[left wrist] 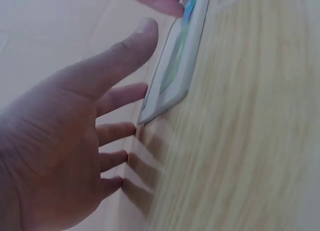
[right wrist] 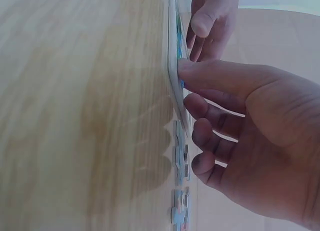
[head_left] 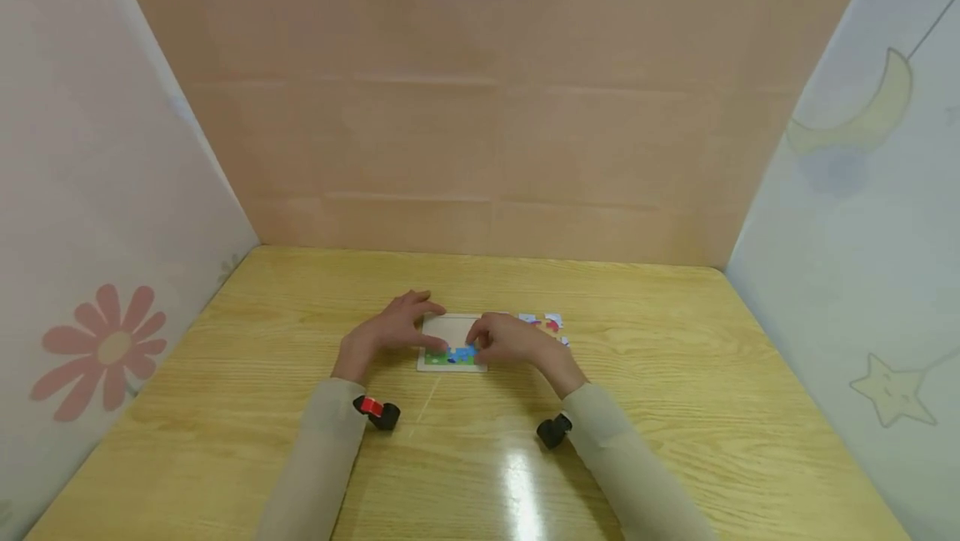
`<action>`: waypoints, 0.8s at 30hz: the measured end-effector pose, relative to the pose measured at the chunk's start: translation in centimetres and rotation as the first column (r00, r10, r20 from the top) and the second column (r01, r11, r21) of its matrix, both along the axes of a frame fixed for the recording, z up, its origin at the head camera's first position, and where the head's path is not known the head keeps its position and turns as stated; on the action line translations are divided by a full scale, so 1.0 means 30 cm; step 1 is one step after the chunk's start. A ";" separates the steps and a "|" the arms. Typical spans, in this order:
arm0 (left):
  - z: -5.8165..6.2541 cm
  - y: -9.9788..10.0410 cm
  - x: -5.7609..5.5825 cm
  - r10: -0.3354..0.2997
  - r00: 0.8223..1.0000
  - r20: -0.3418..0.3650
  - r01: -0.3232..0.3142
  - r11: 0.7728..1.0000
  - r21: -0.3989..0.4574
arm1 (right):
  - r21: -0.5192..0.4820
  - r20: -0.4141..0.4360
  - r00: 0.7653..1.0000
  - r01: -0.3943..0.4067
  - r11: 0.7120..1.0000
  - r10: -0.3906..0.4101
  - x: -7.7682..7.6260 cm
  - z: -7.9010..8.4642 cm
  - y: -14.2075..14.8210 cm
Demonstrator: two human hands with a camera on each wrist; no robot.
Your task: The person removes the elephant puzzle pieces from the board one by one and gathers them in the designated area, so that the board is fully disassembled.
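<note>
A pale puzzle tray point(head_left: 421, 364) lies flat on the table, with green and blue jigsaw pieces point(head_left: 452, 355) along its near side and bare board point(head_left: 450, 328) behind them. My left hand point(head_left: 397, 324) rests at the tray's left end, its fingers spread and its thumb over the near pieces. In the left wrist view that hand point(left wrist: 65, 101) holds nothing. My right hand point(head_left: 510, 339) bends over the tray's right end. Seen from the right wrist, its thumb point(right wrist: 215, 73) and forefinger pinch at a blue puzzle piece point(right wrist: 182, 84) at the tray; most of it is hidden.
Several loose jigsaw pieces point(head_left: 553, 323) lie on the wooden table point(head_left: 645, 358) just right of the tray, partly behind my right hand. A brown backdrop point(head_left: 480, 149) stands behind the table, and pale printed panels point(head_left: 862, 257) flank both sides.
</note>
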State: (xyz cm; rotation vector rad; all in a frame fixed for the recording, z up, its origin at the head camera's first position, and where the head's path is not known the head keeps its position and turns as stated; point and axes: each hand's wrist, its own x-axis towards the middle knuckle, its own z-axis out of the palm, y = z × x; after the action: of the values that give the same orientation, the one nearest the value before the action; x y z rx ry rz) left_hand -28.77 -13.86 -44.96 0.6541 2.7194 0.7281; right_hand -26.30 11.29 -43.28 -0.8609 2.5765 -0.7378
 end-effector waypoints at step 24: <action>0.008 0.037 0.015 0.051 0.999 -0.010 -0.052 0.998 -0.028 | -0.138 0.002 1.000 -0.012 0.990 0.013 0.003 -0.016 0.024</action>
State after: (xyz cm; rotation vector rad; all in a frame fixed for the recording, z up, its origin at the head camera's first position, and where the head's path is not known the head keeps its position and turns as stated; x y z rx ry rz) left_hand -28.32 -12.74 -44.73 0.5850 2.7594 0.6991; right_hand -26.21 12.00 -43.75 -0.9153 2.5390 -0.9217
